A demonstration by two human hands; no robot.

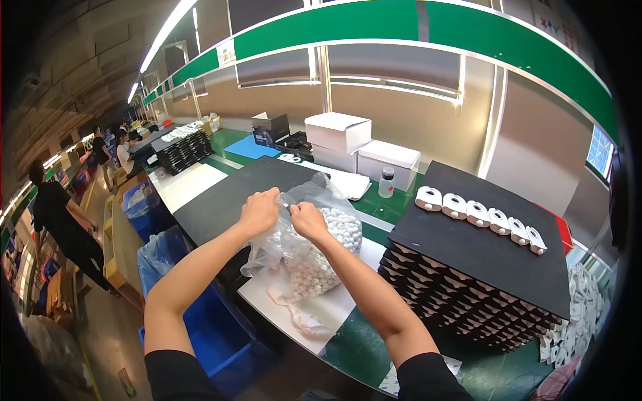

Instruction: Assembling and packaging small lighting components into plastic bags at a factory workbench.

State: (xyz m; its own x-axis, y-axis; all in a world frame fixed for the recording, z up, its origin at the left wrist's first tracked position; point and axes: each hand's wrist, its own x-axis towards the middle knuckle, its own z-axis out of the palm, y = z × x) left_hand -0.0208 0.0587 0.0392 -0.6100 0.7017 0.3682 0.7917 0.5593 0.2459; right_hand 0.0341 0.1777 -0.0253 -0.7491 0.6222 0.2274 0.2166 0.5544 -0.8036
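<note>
A clear plastic bag (321, 192) full of small white round parts (344, 229) rests on a white sheet (267, 304) at the table's near edge. My left hand (259, 210) is closed on the gathered plastic at the bag's upper left. Just beside it, my right hand (308, 220) pinches the plastic near the top; its thumb and fingers are pressed together. Both hands are close but apart. A crumpled pinkish-white piece (311, 323) lies in front of the bag.
To the right, a tall stack of black trays (461, 294) carries several white ring-topped parts (478, 214). White boxes (338, 134) and a small clear jar (386, 182) stand behind. A black board (224, 194) lies left, above a blue bin (217, 331). A person (67, 217) stands in the aisle.
</note>
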